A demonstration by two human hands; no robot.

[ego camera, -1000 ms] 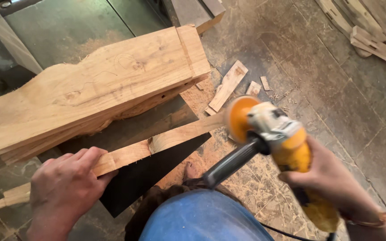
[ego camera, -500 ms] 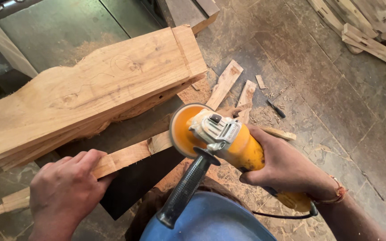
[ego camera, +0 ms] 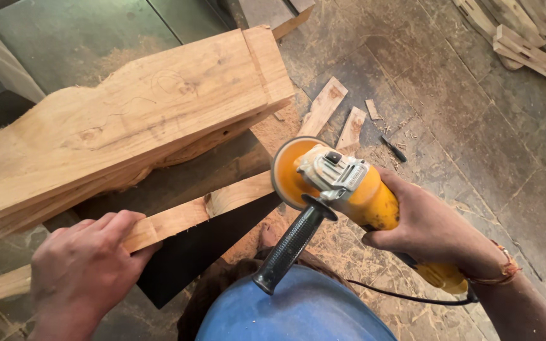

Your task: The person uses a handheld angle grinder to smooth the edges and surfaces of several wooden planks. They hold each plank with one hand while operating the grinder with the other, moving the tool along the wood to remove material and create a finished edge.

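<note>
- Left hand [ego camera: 83, 268] flat on the thin wood strip [ego camera: 178, 218], fingers spread and curled over its top edge, pinning it down rather than gripping all the way round. Probably there to stop the strip chattering.
- Strip runs out from under those fingertips up and to the right, far end touching or just about touching the sanding disc [ego camera: 285, 173]. Can't tell for sure if there's contact.
- Right hand [ego camera: 437, 230] wrapped tight around the yellow body of the angle grinder [ego camera: 349, 189], fingers closed on it, thumb over the top.
- Black side handle [ego camera: 289, 246] sticking out free, nothing holding it. One-handed grinding, looks like, since the other hand is busy as a clamp.
- Disc well ahead of the right fingertips, well apart from the left ones.
- Thick slab [ego camera: 127, 126] lying just beyond the left fingers, untouched.
- Offcuts [ego camera: 323, 104] and sawdust on the floor past the disc.
</note>
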